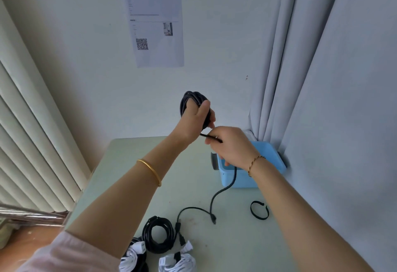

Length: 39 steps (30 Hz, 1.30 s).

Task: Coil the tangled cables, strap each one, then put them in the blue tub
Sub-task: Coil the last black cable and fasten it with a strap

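One black cable coil [186, 102] is held raised above the tabletop [236, 241], gripped round its loops by the left hand [196, 121]. Its free strand [233, 178] is pinched just beside that coil by the right hand [232, 148]; from there it is let down past the front of the one blue tub [271, 160], which is set directly below the right hand, and its plug end is laid on the tabletop. One black strap [257, 210], curled into a loop, is seen beside the right forearm. Nearer the body, below the left forearm, one black coil [148, 234] and two white bundles [131, 260] [181, 262] are laid close together. One bangle [150, 170] is worn on the left forearm.
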### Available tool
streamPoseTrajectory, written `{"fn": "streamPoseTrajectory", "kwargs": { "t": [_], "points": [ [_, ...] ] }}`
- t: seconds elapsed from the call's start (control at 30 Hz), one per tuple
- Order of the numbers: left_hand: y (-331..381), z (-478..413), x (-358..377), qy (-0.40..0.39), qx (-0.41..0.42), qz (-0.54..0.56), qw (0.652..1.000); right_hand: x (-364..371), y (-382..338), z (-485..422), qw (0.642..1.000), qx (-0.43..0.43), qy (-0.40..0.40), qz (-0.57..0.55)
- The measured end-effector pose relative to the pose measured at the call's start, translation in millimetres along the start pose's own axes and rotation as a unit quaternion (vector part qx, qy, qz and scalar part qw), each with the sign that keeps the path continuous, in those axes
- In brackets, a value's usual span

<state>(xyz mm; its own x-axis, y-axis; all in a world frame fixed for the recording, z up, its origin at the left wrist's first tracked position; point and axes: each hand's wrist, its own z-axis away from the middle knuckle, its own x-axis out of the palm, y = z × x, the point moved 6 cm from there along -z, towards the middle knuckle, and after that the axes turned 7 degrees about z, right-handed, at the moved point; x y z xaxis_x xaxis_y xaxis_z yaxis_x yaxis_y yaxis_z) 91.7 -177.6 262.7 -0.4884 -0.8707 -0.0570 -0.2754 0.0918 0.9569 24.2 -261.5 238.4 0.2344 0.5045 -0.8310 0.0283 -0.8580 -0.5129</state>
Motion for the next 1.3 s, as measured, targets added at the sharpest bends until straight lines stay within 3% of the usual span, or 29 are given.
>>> {"fn": "streamPoseTrajectory", "kwargs": {
  "t": [0.13,0.23,0.4,0.57,0.67,0.8,0.93,1.03,1.1,1.3],
  "points": [
    [-3.6,1.1,2.5,-0.008,0.008,-0.13,0.991,-23.5,-4.2,-1.7,0.992,-0.005,0.103,0.071],
    [-8.4,3.0,4.3,-0.052,-0.017,-0.204,0.977,-32.7,2.6,-5.4,0.989,-0.011,0.139,0.056],
    [-1.5,8.1,2.9,-0.104,-0.061,-0.173,0.978,-45.8,8.3,-15.4,0.989,-0.053,0.14,-0.014],
    [-0.2,16.5,1.3,-0.191,-0.133,-0.214,0.949,-45.8,20.8,-26.7,0.987,-0.047,0.152,-0.008],
    [1.0,24.3,4.3,-0.234,-0.192,-0.041,0.952,-32.6,40.0,-28.2,0.989,0.017,0.143,-0.045],
    [1.7,29.2,21.1,-0.27,-0.222,0.222,0.91,3.7,40.5,-24.4,0.985,0.069,0.062,-0.146],
    [5.0,19.3,23.7,-0.218,-0.208,0.433,0.85,27.3,39.6,-15.2,0.983,0.095,0.001,-0.159],
    [5.5,8.6,16.0,-0.141,-0.19,0.53,0.814,42.1,33.6,-4.0,0.984,0.081,-0.064,-0.145],
    [1.6,4.2,13.1,-0.09,-0.171,0.53,0.826,45.3,24.6,1.3,0.988,0.058,-0.097,-0.11],
    [-6.3,-3.8,6.9,-0.015,-0.114,0.369,0.922,25.3,3.6,2.8,0.997,-0.014,-0.071,-0.016]
  ]
}}
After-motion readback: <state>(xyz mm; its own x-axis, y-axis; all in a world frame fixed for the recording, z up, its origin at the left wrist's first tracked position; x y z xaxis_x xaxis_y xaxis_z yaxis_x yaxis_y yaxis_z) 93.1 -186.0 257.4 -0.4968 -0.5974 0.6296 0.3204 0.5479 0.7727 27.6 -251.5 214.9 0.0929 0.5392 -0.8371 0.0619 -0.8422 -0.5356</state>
